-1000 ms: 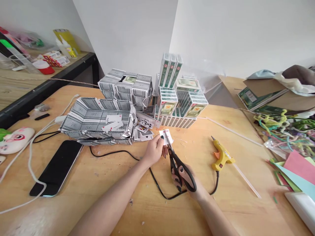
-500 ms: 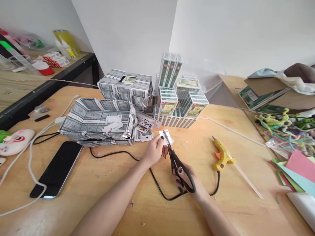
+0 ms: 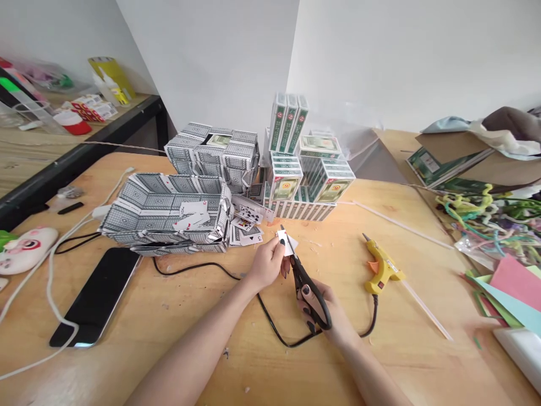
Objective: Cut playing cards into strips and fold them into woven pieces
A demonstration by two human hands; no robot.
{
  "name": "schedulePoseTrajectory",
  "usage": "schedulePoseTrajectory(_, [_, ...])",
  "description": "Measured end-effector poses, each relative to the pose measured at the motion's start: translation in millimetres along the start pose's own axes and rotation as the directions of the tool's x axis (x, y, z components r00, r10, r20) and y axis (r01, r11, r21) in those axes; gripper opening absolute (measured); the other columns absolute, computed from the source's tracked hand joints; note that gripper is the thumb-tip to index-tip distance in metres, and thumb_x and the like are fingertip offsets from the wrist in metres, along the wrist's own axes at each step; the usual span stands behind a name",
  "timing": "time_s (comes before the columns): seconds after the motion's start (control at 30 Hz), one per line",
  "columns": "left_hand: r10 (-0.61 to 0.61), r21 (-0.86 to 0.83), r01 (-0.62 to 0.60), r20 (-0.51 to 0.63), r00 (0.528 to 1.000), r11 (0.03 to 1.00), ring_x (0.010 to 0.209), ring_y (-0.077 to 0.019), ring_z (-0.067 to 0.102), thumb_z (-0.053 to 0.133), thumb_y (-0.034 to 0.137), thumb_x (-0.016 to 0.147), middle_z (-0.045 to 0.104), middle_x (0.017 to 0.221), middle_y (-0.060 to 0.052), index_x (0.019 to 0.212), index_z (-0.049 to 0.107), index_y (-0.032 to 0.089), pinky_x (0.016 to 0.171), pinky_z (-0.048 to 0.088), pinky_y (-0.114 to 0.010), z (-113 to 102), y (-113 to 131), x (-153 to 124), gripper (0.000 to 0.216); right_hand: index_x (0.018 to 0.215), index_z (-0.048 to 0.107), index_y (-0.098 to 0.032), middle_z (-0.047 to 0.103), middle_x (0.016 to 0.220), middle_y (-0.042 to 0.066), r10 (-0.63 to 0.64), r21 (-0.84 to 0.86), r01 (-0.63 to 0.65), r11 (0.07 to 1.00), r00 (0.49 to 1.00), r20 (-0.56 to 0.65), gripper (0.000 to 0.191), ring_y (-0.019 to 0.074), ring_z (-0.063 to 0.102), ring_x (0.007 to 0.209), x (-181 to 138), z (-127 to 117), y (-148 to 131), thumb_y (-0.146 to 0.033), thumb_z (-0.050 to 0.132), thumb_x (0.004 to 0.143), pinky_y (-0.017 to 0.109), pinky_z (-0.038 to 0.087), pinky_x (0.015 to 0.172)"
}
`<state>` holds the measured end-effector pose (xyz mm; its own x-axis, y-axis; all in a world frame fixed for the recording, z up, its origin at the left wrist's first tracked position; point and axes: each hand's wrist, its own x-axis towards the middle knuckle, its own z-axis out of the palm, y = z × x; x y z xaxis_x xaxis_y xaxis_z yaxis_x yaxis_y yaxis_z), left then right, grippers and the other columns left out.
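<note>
Between finger and thumb, my left hand (image 3: 269,262) pinches a white playing card (image 3: 285,241) above the middle of the table. My right hand (image 3: 319,310) is wrapped round the handles of black scissors (image 3: 310,293), whose blades lie across the card and look nearly closed. Just left of the card is a loose pile of playing cards (image 3: 248,220). Beyond that stands an open box built of folded cards (image 3: 164,206), with a few loose cards lying inside. A second folded-card box (image 3: 215,152) sits behind it.
Stacked card packs (image 3: 296,163) stand at the back. A yellow glue gun (image 3: 382,268) lies at right, its black cord (image 3: 270,321) passing beneath my hands. A phone (image 3: 95,296) and white cables (image 3: 51,282) are at left; coloured paper (image 3: 513,287) and pipe cleaners (image 3: 486,211) at right.
The scissor blades have cut further along the card, and a white part of it now sticks out to the right of them. Both hands stay in nearly the same place.
</note>
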<state>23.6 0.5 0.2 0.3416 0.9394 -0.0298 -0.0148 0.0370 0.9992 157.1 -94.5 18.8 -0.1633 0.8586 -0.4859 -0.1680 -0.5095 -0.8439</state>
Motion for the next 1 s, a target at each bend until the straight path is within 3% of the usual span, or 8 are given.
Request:
schedulePoseTrajectory(0.17, [0.017, -0.019, -0.017, 0.008, 1.000, 1.000, 0.038, -0.0084, 0.046, 0.033, 0.032, 0.085, 0.050, 0.045, 0.004, 0.064, 0.043, 0.018, 0.039, 0.035, -0.020, -4, 5, 0, 0.027, 0.062, 0.041, -0.020, 0.041, 0.045, -0.006, -0.165, -0.356, 0.085, 0.931, 0.966, -0.200, 0.036, 0.0078, 0.037, 0.035, -1, -9, -8, -0.050, 0.061, 0.068, 0.020, 0.027, 0.034])
schedulePoseTrajectory(0.3, [0.014, -0.010, -0.014, 0.007, 1.000, 1.000, 0.040, -0.0075, 0.047, 0.036, 0.035, 0.084, 0.051, 0.048, 0.004, 0.063, 0.042, 0.017, 0.041, 0.037, -0.019, -6, 5, 1, 0.029, 0.069, 0.053, -0.021, 0.055, 0.057, 0.001, -0.538, -0.785, 0.056, 0.616, 0.758, -0.368, 0.023, 0.0148, 0.048, 0.049, 0, -22, -13, -0.042, 0.061, 0.068, 0.026, 0.037, 0.046])
schedulePoseTrajectory(0.5, [0.027, -0.045, -0.027, -0.009, 1.000, 0.999, 0.041, -0.0071, 0.047, 0.043, 0.037, 0.081, 0.050, 0.051, 0.004, 0.061, 0.042, 0.017, 0.042, 0.038, -0.019, -5, 5, 2, 0.028, 0.084, 0.061, -0.021, 0.063, 0.083, 0.008, -0.787, -0.945, 0.092, 0.315, 0.581, -0.207, 0.016, 0.0253, 0.054, 0.083, 11, -51, -12, -0.032, 0.053, 0.075, 0.038, 0.044, 0.072])
schedulePoseTrajectory(0.6, [0.028, -0.048, -0.028, -0.018, 0.999, 0.998, 0.042, -0.0071, 0.047, 0.047, 0.036, 0.079, 0.050, 0.052, 0.004, 0.062, 0.043, 0.017, 0.042, 0.038, -0.020, -6, 7, 2, 0.026, 0.079, 0.062, -0.021, 0.063, 0.085, 0.008, -0.830, -0.943, 0.140, 0.303, 0.525, -0.189, 0.016, 0.0242, 0.052, 0.085, 15, -60, -11, -0.026, 0.047, 0.080, 0.040, 0.043, 0.077])
schedulePoseTrajectory(0.7, [0.034, -0.039, -0.035, -0.011, 0.999, 0.999, 0.043, -0.0074, 0.047, 0.048, 0.036, 0.079, 0.050, 0.052, 0.003, 0.062, 0.044, 0.016, 0.043, 0.038, -0.019, -7, 9, 3, 0.026, 0.082, 0.063, -0.020, 0.063, 0.086, 0.009, -0.828, -0.894, 0.157, 0.419, 0.471, -0.305, 0.017, 0.0242, 0.053, 0.086, 15, -55, -15, -0.027, 0.049, 0.079, 0.042, 0.042, 0.080])
schedulePoseTrajectory(0.77, [0.038, -0.035, -0.038, 0.002, 0.999, 0.999, 0.043, -0.0077, 0.046, 0.047, 0.036, 0.079, 0.049, 0.050, 0.003, 0.062, 0.044, 0.016, 0.044, 0.038, -0.020, -8, 10, 2, 0.027, 0.083, 0.063, -0.019, 0.063, 0.087, 0.008, -0.763, -0.799, 0.215, 0.562, 0.507, -0.400, 0.016, 0.0234, 0.055, 0.085, 16, -43, -21, -0.030, 0.052, 0.078, 0.041, 0.043, 0.080])
schedulePoseTrajectory(0.83, [0.037, -0.032, -0.037, 0.017, 0.999, 0.999, 0.043, -0.0081, 0.045, 0.045, 0.036, 0.080, 0.048, 0.048, 0.003, 0.062, 0.045, 0.016, 0.043, 0.037, -0.020, -8, 10, 2, 0.027, 0.087, 0.062, -0.018, 0.062, 0.088, 0.008, -0.637, -0.633, 0.292, 0.717, 0.642, -0.426, 0.020, 0.0216, 0.056, 0.081, 21, -26, -29, -0.033, 0.053, 0.078, 0.036, 0.047, 0.072])
schedulePoseTrajectory(1.0, [0.092, 0.093, -0.095, 0.037, 0.995, 0.991, 0.043, -0.0087, 0.043, 0.041, 0.036, 0.083, 0.047, 0.048, 0.003, 0.064, 0.048, 0.016, 0.043, 0.033, -0.021, -10, 9, -2, 0.028, 0.089, 0.058, -0.016, 0.059, 0.072, 0.003, -0.465, -0.321, 0.369, 0.873, 0.829, -0.311, 0.029, 0.0116, 0.049, 0.051, 48, 16, -46, -0.041, 0.057, 0.074, 0.024, 0.041, 0.043])
